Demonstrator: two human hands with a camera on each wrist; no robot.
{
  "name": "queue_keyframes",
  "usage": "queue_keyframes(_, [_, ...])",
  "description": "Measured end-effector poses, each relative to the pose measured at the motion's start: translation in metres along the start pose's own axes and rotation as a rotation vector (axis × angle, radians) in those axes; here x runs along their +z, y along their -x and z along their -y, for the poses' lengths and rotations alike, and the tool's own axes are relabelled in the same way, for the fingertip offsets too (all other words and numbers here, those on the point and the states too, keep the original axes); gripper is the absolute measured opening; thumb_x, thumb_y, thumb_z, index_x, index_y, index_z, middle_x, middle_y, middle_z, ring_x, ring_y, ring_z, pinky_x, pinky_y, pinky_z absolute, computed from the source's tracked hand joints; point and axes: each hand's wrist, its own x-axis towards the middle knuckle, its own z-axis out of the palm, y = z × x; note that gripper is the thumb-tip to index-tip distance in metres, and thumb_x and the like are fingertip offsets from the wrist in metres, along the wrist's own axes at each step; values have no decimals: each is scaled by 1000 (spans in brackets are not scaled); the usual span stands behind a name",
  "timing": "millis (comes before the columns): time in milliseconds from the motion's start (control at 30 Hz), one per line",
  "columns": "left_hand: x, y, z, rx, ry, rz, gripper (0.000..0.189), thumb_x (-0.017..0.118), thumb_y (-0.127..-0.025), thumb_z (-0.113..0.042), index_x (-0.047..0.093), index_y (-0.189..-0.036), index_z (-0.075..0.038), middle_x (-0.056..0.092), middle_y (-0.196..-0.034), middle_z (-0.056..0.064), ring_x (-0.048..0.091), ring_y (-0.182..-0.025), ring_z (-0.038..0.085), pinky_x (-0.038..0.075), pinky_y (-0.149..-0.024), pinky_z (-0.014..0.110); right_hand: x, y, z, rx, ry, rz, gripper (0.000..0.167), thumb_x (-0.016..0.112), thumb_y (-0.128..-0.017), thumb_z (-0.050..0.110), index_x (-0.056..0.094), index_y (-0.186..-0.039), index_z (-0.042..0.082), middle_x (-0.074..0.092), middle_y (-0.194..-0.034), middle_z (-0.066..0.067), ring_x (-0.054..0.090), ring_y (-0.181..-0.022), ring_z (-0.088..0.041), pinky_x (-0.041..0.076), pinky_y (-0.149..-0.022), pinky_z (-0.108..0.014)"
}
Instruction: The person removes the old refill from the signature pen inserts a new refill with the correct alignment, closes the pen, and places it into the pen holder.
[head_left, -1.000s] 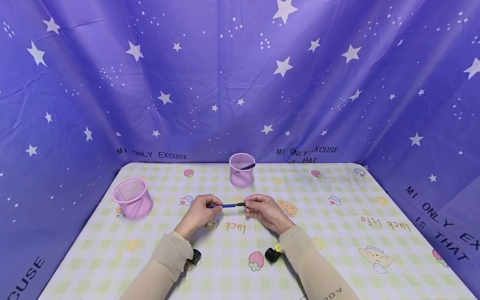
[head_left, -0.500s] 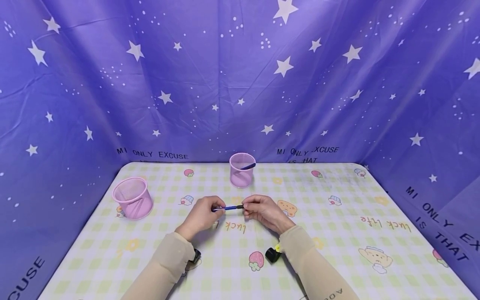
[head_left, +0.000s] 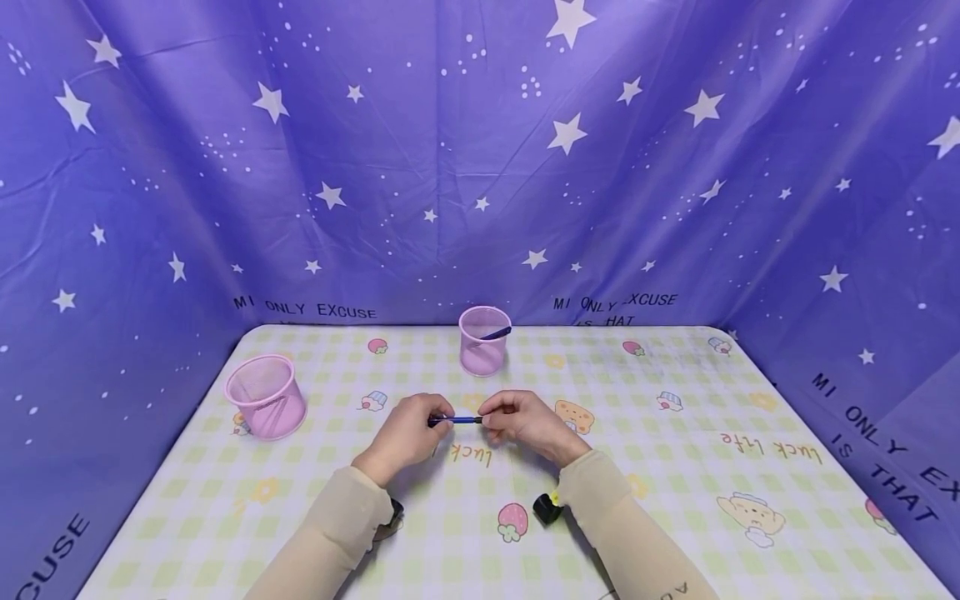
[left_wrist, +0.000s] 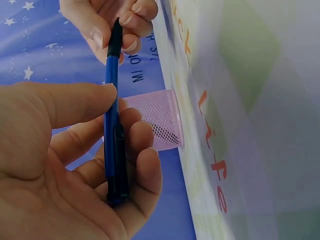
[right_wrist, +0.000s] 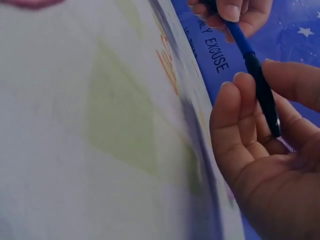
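Above the middle of the table, a ballpoint pen with a blue barrel (head_left: 465,420) spans the space between my two hands. My left hand (head_left: 405,429) pinches the barrel between thumb and fingers; the black clip (left_wrist: 120,145) and black end lie toward its palm. My right hand (head_left: 525,421) pinches the black tapered grip section (right_wrist: 262,90) at the pen's other end, its point toward the right palm. Barrel and black section meet end to end in both wrist views. Whether they are fully joined I cannot tell.
A pink mesh pen cup (head_left: 482,354) holding a dark blue pen (head_left: 497,333) stands at the back centre. Another pink mesh cup (head_left: 266,400) stands at the left. A checked cloth (head_left: 675,467) covers the table; a purple star curtain (head_left: 480,150) hangs behind.
The barrel and black section, slightly apart a second ago, now meet. My hands have come closer together, the left moving slightly right and toward me.
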Motion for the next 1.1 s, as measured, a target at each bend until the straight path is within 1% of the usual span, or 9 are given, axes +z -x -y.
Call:
queue_keyframes(100, [0, 0, -2, 6, -21, 1, 6, 68, -84, -6, 70, -87, -11, 64, -85, -1, 56, -75, 12, 48, -71, 32, 2, 2, 4, -13, 98, -1, 21, 67, -86, 6, 64, -105, -4, 64, -84, -14, 61, -69, -20, 54, -67, -34])
queue_keyframes(200, [0, 1, -3, 2, -40, 5, 6, 68, -85, -7, 70, -88, -11, 64, -86, -1, 56, -77, 13, 48, -74, 33, 4, 3, 7, -16, 173, 0, 20, 68, -85, 8, 66, -103, -1, 63, -82, -12, 61, -68, -20, 53, -66, -34])
queue_keyframes(367, [0, 1, -3, 13, -67, 4, 6, 69, -85, -8, 71, -89, -12, 64, -88, 0, 57, -78, 13, 48, -75, 34, 6, 4, 10, -24, 247, 16, 17, 68, -85, 8, 68, -100, 0, 65, -84, -16, 61, -68, -20, 54, -65, -36])
queue_keyframes(500, [0, 2, -2, 12, -70, 4, 6, 69, -85, -9, 70, -88, -13, 63, -88, -1, 56, -77, 13, 48, -74, 33, 7, 4, 10, -39, 266, 26, 15, 68, -86, 8, 68, -98, 0, 65, -84, -19, 61, -68, -20, 54, -65, -37])
queue_keyframes(700, [0, 3, -3, -2, -60, 12, 5, 69, -86, -10, 70, -89, -14, 63, -88, -2, 55, -76, 12, 47, -72, 32, 7, 6, 11, -59, 278, 14, 12, 67, -86, 8, 69, -96, 2, 65, -84, -19, 62, -68, -23, 54, -65, -37])
queue_keyframes(933, [-1, 3, -2, 4, -56, -3, 6, 69, -85, -9, 70, -88, -14, 62, -86, -2, 54, -73, 12, 46, -71, 31, 5, 6, 13, -52, 296, -8, 11, 68, -86, 9, 70, -96, 5, 66, -83, -14, 62, -70, -23, 53, -66, -37])
queue_keyframes(1100, [-1, 3, -2, 10, -59, -15, 6, 69, -85, -9, 70, -86, -15, 61, -84, -3, 52, -71, 12, 45, -69, 31, 2, 7, 12, -60, 283, -7, 12, 68, -87, 10, 70, -97, 4, 65, -87, -20, 62, -70, -22, 54, -66, -38])
